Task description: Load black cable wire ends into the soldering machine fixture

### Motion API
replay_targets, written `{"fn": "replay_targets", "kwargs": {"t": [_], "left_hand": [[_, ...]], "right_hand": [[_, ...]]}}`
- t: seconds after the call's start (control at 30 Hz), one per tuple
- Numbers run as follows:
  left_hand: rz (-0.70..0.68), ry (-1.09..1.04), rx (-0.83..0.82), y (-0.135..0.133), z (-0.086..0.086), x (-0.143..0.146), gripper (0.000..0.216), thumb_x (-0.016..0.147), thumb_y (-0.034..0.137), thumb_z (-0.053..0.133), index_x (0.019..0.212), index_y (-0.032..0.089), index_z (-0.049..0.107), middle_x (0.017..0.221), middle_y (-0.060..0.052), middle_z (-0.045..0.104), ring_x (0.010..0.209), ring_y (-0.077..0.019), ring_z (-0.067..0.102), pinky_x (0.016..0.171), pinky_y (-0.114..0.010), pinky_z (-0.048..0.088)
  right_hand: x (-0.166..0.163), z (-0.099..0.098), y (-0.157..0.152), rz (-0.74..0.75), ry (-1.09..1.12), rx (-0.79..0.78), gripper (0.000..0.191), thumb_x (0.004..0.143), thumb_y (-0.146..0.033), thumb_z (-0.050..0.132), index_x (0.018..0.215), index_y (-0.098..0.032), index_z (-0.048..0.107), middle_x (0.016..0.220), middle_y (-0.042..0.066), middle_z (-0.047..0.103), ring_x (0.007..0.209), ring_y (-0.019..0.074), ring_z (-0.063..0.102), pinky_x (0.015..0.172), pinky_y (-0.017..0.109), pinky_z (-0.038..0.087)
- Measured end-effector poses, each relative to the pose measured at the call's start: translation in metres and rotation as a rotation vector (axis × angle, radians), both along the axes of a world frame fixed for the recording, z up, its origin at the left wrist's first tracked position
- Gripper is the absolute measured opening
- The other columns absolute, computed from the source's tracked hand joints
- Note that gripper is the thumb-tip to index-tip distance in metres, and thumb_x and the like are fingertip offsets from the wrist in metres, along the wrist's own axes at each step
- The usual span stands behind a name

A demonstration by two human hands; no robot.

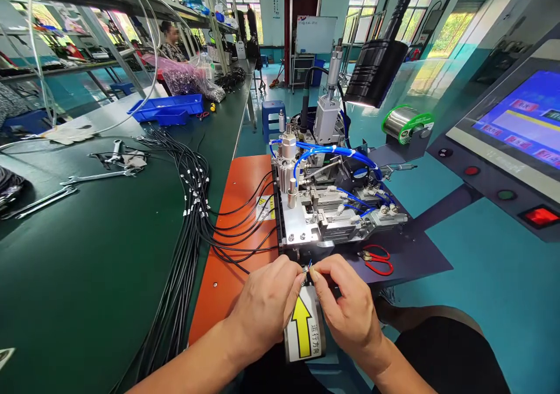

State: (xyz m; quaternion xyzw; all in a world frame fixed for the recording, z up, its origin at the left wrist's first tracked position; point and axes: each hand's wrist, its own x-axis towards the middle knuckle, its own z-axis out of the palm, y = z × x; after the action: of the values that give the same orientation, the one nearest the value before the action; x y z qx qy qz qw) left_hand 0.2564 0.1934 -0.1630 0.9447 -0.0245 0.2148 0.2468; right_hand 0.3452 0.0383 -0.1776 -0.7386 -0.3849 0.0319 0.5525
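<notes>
My left hand (pixel 273 292) and my right hand (pixel 345 297) meet fingertip to fingertip at the front edge of a metal machine (pixel 345 201). Between them are the thin wires (pixel 310 263) of a cable end, one of them blue. The left thumb and forefinger are pinched at the cable end, and the right ones are closed on the wires. Just below the fingers is a rounded part with a yellow arrow label (pixel 303 330). Several black cables (pixel 238 227) run across an orange plate (pixel 249 178) into the machine's left side.
A bundle of black cables (pixel 175 289) lies along the green table (pixel 87 265). Red-handled cutters (pixel 378 261) rest right of the machine. Wrenches (pixel 100 176) and blue trays (pixel 175 107) lie left. A solder spool (pixel 405 124) and control screen (pixel 525 119) stand right. A person (pixel 170 44) sits far left.
</notes>
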Motion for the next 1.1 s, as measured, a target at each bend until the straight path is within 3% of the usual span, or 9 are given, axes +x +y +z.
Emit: {"fn": "replay_targets", "kwargs": {"t": [0.17, 0.3, 0.5, 0.8, 1.1], "left_hand": [[0.002, -0.061, 0.011, -0.001, -0.001, 0.001, 0.013, 0.096, 0.018, 0.045, 0.089, 0.013, 0.055, 0.081, -0.002, 0.048, 0.074, -0.0105, 0.040, 0.066, -0.026, 0.030], [0.000, -0.053, 0.016, -0.002, -0.002, 0.000, 0.012, 0.096, 0.018, 0.046, 0.090, 0.014, 0.055, 0.081, -0.002, 0.048, 0.075, -0.0107, 0.040, 0.067, -0.026, 0.031], [-0.008, -0.035, 0.030, -0.001, -0.002, 0.000, 0.013, 0.097, 0.019, 0.045, 0.090, 0.013, 0.055, 0.081, -0.003, 0.048, 0.075, -0.0107, 0.041, 0.067, -0.025, 0.031], [-0.017, -0.034, 0.047, -0.001, -0.004, 0.000, 0.014, 0.096, 0.019, 0.046, 0.090, 0.012, 0.057, 0.080, -0.004, 0.048, 0.074, -0.0104, 0.042, 0.067, -0.025, 0.032], [-0.002, -0.041, 0.045, -0.001, -0.007, 0.000, 0.013, 0.095, 0.016, 0.047, 0.089, 0.012, 0.057, 0.079, -0.003, 0.047, 0.074, -0.0103, 0.041, 0.067, -0.025, 0.032]], "right_hand": [[0.003, -0.006, -0.012, 0.072, 0.566, -0.116, 0.049, 0.102, -0.056, 0.045, 0.114, -0.011, 0.059, 0.080, 0.006, 0.050, 0.070, 0.0078, 0.048, 0.061, 0.016, 0.041], [0.005, -0.004, -0.017, 0.127, 0.794, -0.091, 0.061, 0.099, -0.067, 0.044, 0.110, -0.008, 0.056, 0.079, 0.007, 0.048, 0.067, 0.0072, 0.043, 0.057, 0.015, 0.036], [0.006, 0.006, -0.011, 0.107, 0.696, -0.172, 0.060, 0.093, -0.066, 0.055, 0.100, -0.007, 0.058, 0.075, 0.006, 0.046, 0.065, 0.0057, 0.040, 0.056, 0.013, 0.034], [0.005, 0.003, -0.005, 0.017, 0.593, -0.193, 0.053, 0.095, -0.060, 0.053, 0.096, -0.007, 0.058, 0.069, 0.005, 0.049, 0.059, 0.0066, 0.044, 0.053, 0.012, 0.034], [0.001, -0.004, -0.002, 0.000, 0.727, -0.161, 0.057, 0.092, -0.064, 0.054, 0.096, -0.007, 0.055, 0.067, 0.005, 0.046, 0.057, 0.0062, 0.041, 0.051, 0.013, 0.031]]}}
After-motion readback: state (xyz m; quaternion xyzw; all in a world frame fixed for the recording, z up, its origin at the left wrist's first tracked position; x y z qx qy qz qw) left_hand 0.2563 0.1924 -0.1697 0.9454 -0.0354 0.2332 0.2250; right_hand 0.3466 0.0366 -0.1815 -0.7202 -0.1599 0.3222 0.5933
